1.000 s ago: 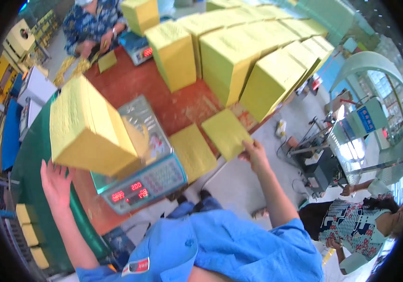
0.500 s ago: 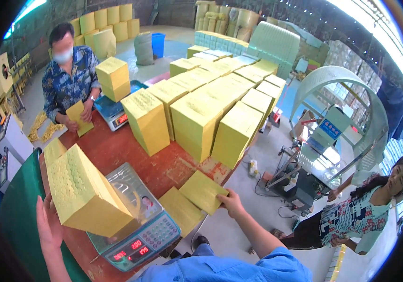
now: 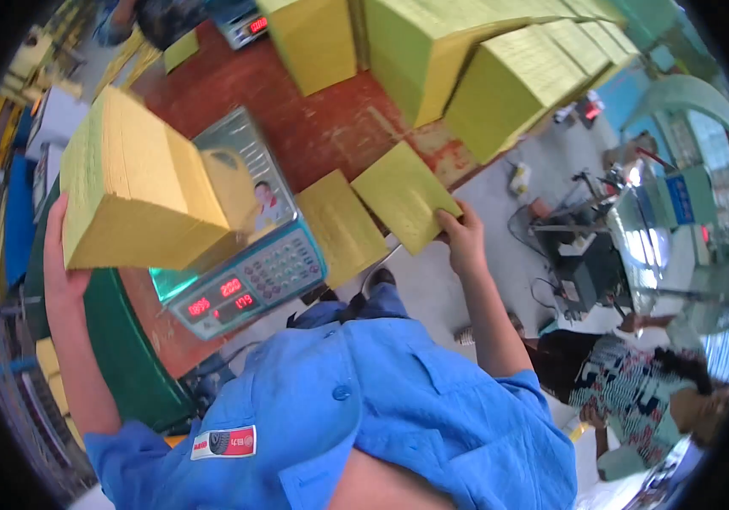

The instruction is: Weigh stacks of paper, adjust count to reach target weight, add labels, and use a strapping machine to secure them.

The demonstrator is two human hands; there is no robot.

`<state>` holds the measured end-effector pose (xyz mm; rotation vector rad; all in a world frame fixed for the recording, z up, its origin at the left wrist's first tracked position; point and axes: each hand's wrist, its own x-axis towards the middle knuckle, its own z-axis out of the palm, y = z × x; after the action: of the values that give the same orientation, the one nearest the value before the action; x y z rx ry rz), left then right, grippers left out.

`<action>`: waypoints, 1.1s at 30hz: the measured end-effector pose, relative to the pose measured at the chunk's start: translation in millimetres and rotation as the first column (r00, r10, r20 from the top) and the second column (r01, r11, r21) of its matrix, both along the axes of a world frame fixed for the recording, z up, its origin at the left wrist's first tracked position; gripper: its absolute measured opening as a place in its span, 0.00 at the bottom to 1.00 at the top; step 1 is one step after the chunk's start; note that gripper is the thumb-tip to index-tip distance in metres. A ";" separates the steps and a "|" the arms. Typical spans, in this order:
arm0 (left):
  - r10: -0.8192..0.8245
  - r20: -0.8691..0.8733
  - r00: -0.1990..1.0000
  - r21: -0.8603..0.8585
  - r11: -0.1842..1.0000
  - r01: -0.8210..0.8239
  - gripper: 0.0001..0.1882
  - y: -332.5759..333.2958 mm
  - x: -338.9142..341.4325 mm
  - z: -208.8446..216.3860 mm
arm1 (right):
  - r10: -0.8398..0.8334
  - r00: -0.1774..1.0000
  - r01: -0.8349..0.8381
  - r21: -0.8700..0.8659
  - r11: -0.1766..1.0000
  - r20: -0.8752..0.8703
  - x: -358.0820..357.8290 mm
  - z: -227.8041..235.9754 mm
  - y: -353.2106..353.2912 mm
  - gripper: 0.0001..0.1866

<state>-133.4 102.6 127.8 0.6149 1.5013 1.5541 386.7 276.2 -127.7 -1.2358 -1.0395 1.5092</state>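
A tall stack of yellow paper (image 3: 139, 183) stands on a weighing scale (image 3: 241, 276) with a lit red display. At the stack's left side, my left hand (image 3: 60, 251) lies against it with fingers stretched out, partly hidden by the paper. My right hand (image 3: 464, 240) pinches the near right corner of a yellow paper sheet (image 3: 405, 195); a thin pile under it cannot be ruled out. Another yellow sheet (image 3: 341, 228) lies beside it at the table edge, close to the scale's right side.
Large yellow paper stacks (image 3: 432, 51) line the far side of the red table (image 3: 220, 81). Beyond them stands a second scale (image 3: 241, 27), near a co-worker's arm (image 3: 118, 21). A machine (image 3: 585, 263) and another person (image 3: 636, 395) are at the right. Green covering (image 3: 131, 357) borders the left.
The view has tipped down toward my body, bringing more of my blue shirt into sight. My left hand now rests against the stack's side. My right hand still grips the sheet.
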 end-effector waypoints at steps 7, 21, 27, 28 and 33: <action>0.072 -0.044 0.996 -0.182 0.980 -0.079 0.22 0.8 5.0 -5.1 | 0.169 0.985 -0.174 -0.203 0.964 -0.043 -5.4 -11.1 4.0 0.19; -0.039 0.037 0.999 -0.096 0.994 0.042 0.32 9.9 28.4 0.4 | 0.415 0.902 -0.433 0.269 0.860 0.123 -103.7 99.5 6.5 0.11; -0.054 0.221 0.974 -0.110 0.991 0.080 0.35 1.7 -13.5 -12.0 | 0.530 0.848 -0.485 0.375 0.790 -0.019 -240.8 95.3 -11.1 0.16; -0.043 0.219 0.975 -0.063 0.996 0.058 0.34 1.0 -16.2 -23.3 | 0.492 0.870 -0.452 0.437 0.778 0.025 -257.5 88.8 -11.6 0.18; -0.183 -0.283 0.942 -0.175 0.975 0.137 0.28 -54.2 -58.6 -132.1 | 0.484 0.866 -0.478 0.490 0.729 0.126 -304.5 83.6 -42.3 0.18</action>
<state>-191.9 48.4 -4.3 0.8887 1.7281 1.2477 82.3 233.9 -44.1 -0.5968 -1.7192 1.4619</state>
